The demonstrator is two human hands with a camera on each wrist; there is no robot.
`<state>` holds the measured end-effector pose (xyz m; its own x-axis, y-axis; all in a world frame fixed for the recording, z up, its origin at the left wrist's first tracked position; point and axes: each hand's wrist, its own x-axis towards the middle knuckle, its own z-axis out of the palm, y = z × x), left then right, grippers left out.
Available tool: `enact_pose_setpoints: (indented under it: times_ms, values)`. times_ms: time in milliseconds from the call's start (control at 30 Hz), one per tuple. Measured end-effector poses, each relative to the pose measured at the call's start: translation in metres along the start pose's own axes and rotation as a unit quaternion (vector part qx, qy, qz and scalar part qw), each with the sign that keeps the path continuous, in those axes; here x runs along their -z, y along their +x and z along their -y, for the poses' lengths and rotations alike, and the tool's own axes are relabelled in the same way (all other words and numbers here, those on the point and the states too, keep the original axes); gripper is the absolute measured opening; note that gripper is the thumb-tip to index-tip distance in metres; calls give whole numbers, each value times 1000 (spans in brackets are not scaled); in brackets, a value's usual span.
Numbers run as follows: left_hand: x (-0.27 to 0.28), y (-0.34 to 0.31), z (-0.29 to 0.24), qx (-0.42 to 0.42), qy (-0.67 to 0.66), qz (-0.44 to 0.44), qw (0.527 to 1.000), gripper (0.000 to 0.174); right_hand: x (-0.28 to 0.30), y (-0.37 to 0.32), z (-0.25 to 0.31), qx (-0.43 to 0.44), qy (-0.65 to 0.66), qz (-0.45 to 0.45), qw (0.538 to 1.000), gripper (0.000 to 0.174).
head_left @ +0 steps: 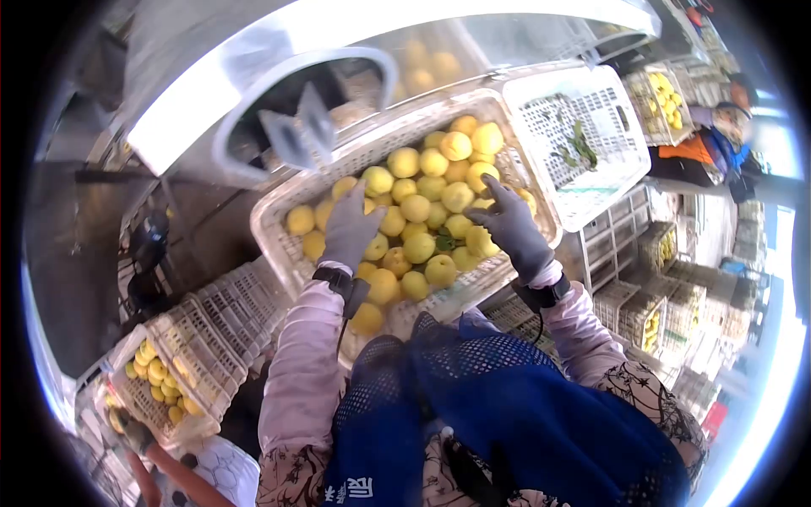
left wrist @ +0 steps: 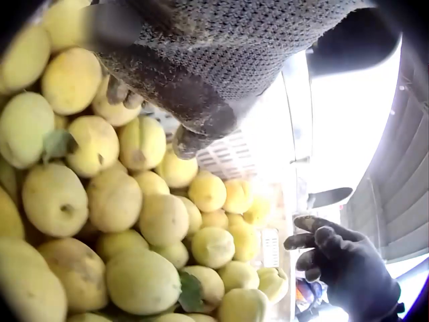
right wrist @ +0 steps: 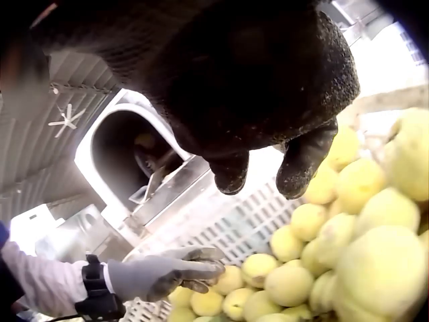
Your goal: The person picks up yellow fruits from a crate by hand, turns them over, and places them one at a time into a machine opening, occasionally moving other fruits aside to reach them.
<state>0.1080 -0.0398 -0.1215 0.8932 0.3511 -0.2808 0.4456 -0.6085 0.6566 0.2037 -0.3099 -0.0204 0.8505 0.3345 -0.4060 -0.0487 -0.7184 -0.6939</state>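
Observation:
A white plastic crate (head_left: 279,241) full of yellow peaches (head_left: 416,208) lies in front of me, some with green leaves among them. My gloved left hand (head_left: 353,230) is over the left part of the fruit. In the right wrist view its fingers stretch out nearly straight at the peaches, gripping none. My gloved right hand (head_left: 511,226) hovers over the crate's right side, thumb and fingers spread apart. Seen from the left wrist, that right hand (left wrist: 345,268) is raised beside the peaches with loosely bent fingers and nothing between them.
A white crate (head_left: 583,215) with loose leaves adjoins on the right. Behind stands a metal machine with a round-edged opening (head_left: 304,101). Stacked crates (head_left: 211,338) of fruit flank me on the left, and more stand right. Another person's arm (head_left: 169,465) reaches in at lower left.

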Motion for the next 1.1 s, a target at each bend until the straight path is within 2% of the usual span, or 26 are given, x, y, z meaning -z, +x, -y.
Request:
enact_pose_setpoints:
  times_ms: [67,100,133,200,267,333,367,400,433,467,533,567,633,667,733,767,800,867,900,933,967,1000,1033,1067,1100]
  values:
    - [-11,12,-41,-28,-50,99,993,79,30,-12,-18,-7,-20,-56,998,78]
    - [-22,19,-59,-43,-72,113,990,86,43,-16,-22,-41,-7,-77,996,79]
    - [-31,26,-80,-51,-71,119,989,86,52,-20,-25,-46,-5,-85,995,79]
    - [-48,47,-118,-125,-98,50,986,91,69,-28,-35,-42,-39,-104,993,80]
    - [-82,83,-132,-160,-48,29,986,95,73,-25,-64,-11,-52,-136,989,78]
    - [-101,110,-137,-146,84,85,982,98,77,-16,-64,-27,7,-60,998,75]
    - [-108,116,-134,-161,99,53,981,94,77,-10,-57,23,-1,-70,997,78]
    - [-111,124,-127,-164,101,50,980,94,77,-1,-48,32,-9,-63,997,79]
    - [-112,129,-119,-160,69,56,983,90,77,17,-37,105,-96,-73,987,77]
    - [-113,131,-115,-156,39,64,985,87,78,41,-30,173,-181,-84,965,74]
    - [-115,122,-118,-178,45,36,982,82,72,95,-36,345,-358,-98,862,63]
    - [-117,118,-119,-167,57,1,984,82,64,125,-44,347,-352,-101,864,63]
    - [-122,103,-116,-166,37,-69,983,79,46,163,-48,422,-520,-60,740,46]
    - [-128,102,-114,-164,42,-69,983,79,41,165,-46,423,-517,-60,742,46]
    - [-139,101,-109,-204,25,-121,971,77,38,162,-36,340,-596,-21,727,39]
    - [-139,104,-104,-201,23,-126,971,77,45,156,-33,323,-541,0,777,36]
    - [-138,110,-100,-198,32,-107,974,77,52,150,-29,330,-544,1,771,36]
    - [-133,118,-100,-188,38,-92,977,76,64,129,-18,264,-396,57,877,37]
    - [-129,120,-103,-154,40,-75,984,74,71,117,-14,221,-272,67,934,41]
    - [-125,119,-105,-121,40,-57,990,72,79,108,-13,223,-274,71,933,41]
    - [-122,114,-103,-116,38,-58,991,72,87,98,-13,139,0,184,973,46]
    - [-117,106,-100,-56,-223,-7,973,68,95,86,-10,38,275,278,920,51]
    - [-111,98,-98,5,-467,43,883,64,103,68,1,5,415,325,850,53]
    - [-105,84,-90,4,-466,39,884,64,97,59,-3,-31,444,298,845,50]
    - [-98,61,-80,3,-564,87,821,60,93,50,-4,-29,479,314,819,51]
